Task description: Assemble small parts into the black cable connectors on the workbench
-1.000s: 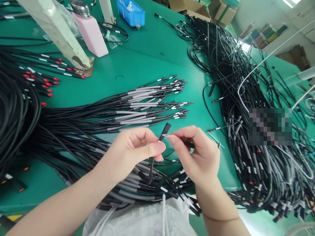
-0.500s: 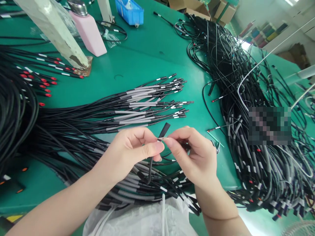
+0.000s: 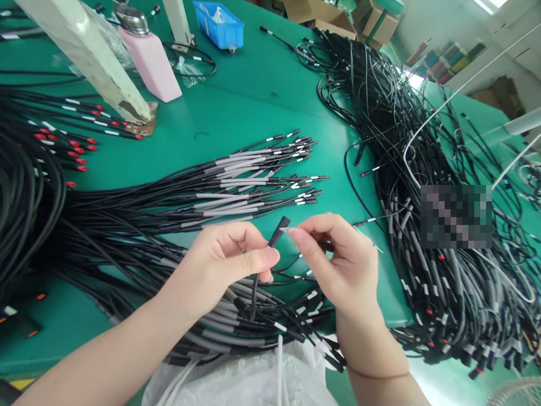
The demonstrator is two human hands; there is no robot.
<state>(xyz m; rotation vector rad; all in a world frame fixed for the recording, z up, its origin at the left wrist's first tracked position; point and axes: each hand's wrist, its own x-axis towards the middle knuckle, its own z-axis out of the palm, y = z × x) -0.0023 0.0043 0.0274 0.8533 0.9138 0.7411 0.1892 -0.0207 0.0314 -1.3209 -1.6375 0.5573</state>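
Observation:
My left hand [image 3: 230, 256] pinches a black cable [image 3: 279, 228] close to its end, between thumb and forefinger. The thick black end points up and to the right, while the rest hangs down below my fingers. My right hand [image 3: 340, 262] is closed, with thumb and forefinger pinching a small whitish strip [image 3: 286, 229] whose tip lies at the cable end. I cannot tell whether the strip sticks to it. Below both hands lies a bundle of black cables with grey corrugated sleeves [image 3: 220, 327] and white labels.
Another sleeved cable bundle [image 3: 236, 169] stretches across the green table [image 3: 253, 96]. A large cable heap [image 3: 393, 113] covers the right side. At the back stand a pink pump bottle [image 3: 152, 65], a blue bin [image 3: 220, 25] and a worn white post [image 3: 93, 62]. Red-tipped cables [image 3: 76, 149] lie left.
My right hand has moved slightly right and away from my left fingers, with the whitish strip now showing at its fingertips. More of the black cable end is uncovered. My left hand keeps its pinch.

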